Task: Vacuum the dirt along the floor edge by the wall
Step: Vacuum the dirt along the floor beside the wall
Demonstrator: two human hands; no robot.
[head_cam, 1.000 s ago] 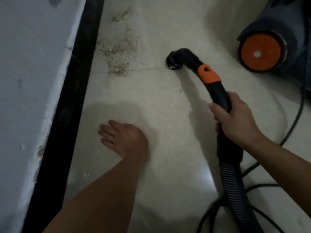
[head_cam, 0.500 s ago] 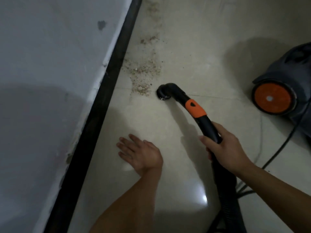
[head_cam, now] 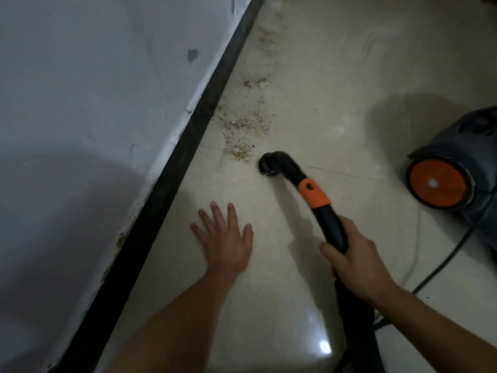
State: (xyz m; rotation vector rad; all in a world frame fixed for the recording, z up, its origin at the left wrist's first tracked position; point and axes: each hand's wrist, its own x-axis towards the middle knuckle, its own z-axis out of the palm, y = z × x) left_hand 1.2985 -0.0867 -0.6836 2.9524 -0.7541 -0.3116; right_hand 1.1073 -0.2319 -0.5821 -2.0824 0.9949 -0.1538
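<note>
1. Closer to the dirt (head_cam: 243, 130) than a second ago: nozzle (head_cam: 269, 165), well off to the right back then, now just right of the pile's near end, mouth down at the floor (head_cam: 336, 90).
2. Dirt: sandy crumbs along the black skirting (head_cam: 166, 184) at the foot of the wall (head_cam: 94, 103), thickest just left of the nozzle, thinning to a faint streak farther up the edge.
3. Right hand (head_cam: 357, 262): clasped round the black wand (head_cam: 330, 227), just below the orange collar (head_cam: 313, 192), thumb across the near side.
4. Left hand (head_cam: 224, 238): released, palm down, fingers straight and spread, low over the floor between skirting and wand (touching the tile or just above it, hard to tell).
5. Hose (head_cam: 360, 332): back from the wand, under the right forearm, toward the bottom edge.
6. Vacuum (head_cam: 457, 146): dark body with an orange wheel (head_cam: 437, 184), at the right, well apart from the nozzle; cord (head_cam: 443, 257) trailing on the floor beside it.
</note>
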